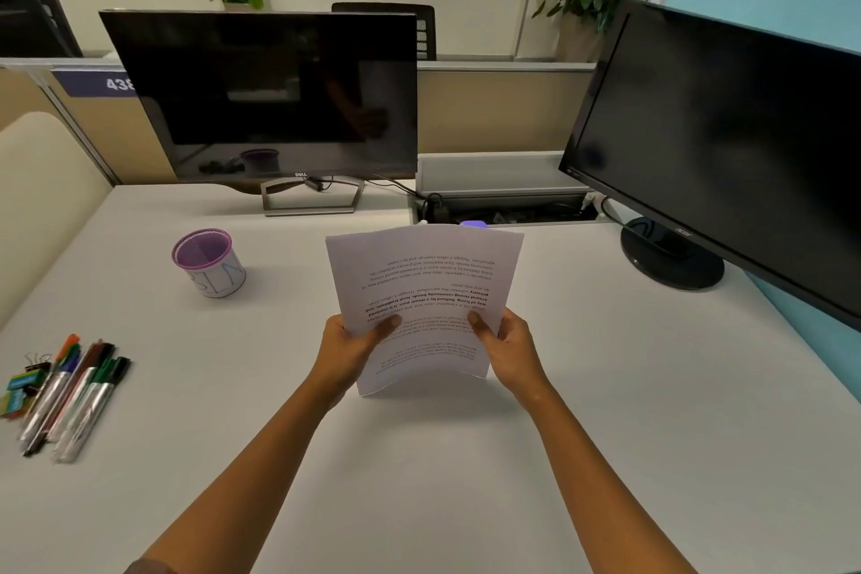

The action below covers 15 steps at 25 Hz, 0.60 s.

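Note:
A thin stack of printed white paper sheets [426, 275] stands nearly upright on its lower edge on the white desk [419, 457], text upside down to me. My left hand [349, 352] grips the stack's lower left side, thumb on the front. My right hand [510, 350] grips the lower right side the same way. The top of the sheets leans away from me.
A purple mesh pen cup [208, 262] stands at the left. Several markers [74, 396] and binder clips [23, 382] lie near the left edge. Two dark monitors, a Dell [275, 93] and an Acer [727, 145], stand behind. An open cable tray [503, 200] lies beyond the paper.

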Motion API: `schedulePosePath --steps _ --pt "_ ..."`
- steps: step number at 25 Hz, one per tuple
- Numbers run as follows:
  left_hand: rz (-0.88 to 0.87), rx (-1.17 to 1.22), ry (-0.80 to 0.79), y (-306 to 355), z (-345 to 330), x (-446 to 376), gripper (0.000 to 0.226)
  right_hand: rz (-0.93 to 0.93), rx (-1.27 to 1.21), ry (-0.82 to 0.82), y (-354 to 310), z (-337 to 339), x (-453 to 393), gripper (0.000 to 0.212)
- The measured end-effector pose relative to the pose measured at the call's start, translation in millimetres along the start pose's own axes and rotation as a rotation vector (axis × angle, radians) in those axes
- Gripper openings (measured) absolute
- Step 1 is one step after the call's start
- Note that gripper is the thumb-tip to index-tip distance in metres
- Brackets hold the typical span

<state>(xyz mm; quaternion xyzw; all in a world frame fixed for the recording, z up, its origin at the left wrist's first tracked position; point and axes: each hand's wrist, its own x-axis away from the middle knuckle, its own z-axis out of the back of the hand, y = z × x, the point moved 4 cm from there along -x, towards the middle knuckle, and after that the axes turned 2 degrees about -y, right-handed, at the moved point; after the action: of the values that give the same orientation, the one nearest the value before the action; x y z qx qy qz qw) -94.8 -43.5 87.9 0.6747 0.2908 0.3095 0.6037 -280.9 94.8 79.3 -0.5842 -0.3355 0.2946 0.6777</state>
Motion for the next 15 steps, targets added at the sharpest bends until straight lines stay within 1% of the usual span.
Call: schedulePosePath --steps 2,4,6,7,9,12,14,15 --pt "-0.017 0.006 0.02 2 0 0 0.029 0.029 0.018 0.053 4 5 1 0.035" --pt "-0.037 0.077 0.051 5 1 -2 0.03 0.012 0.037 0.158 10 14 4 0.058" --pt "-0.04 0.212 0.078 7 1 -4 0.033 -0.1 -0.084 0.229 21 17 9 0.079" --pt "-0.035 0.289 0.085 8 -1 -5 0.035 -0.145 -0.165 0.23 26 15 12 0.082" --pt "-0.032 0.418 0.077 9 -8 -6 0.041 -0.14 -0.31 0.196 31 5 15 0.073" --pt "-0.007 0.546 0.07 6 -22 -1 0.051 -0.065 -0.491 0.124 25 -18 18 0.055" --pt "0.042 0.583 0.113 3 -28 3 0.054 -0.049 -0.52 0.134 21 -26 19 0.048" --pt "0.061 0.593 0.139 3 -28 4 0.055 -0.047 -0.484 0.161 18 -25 19 0.042"
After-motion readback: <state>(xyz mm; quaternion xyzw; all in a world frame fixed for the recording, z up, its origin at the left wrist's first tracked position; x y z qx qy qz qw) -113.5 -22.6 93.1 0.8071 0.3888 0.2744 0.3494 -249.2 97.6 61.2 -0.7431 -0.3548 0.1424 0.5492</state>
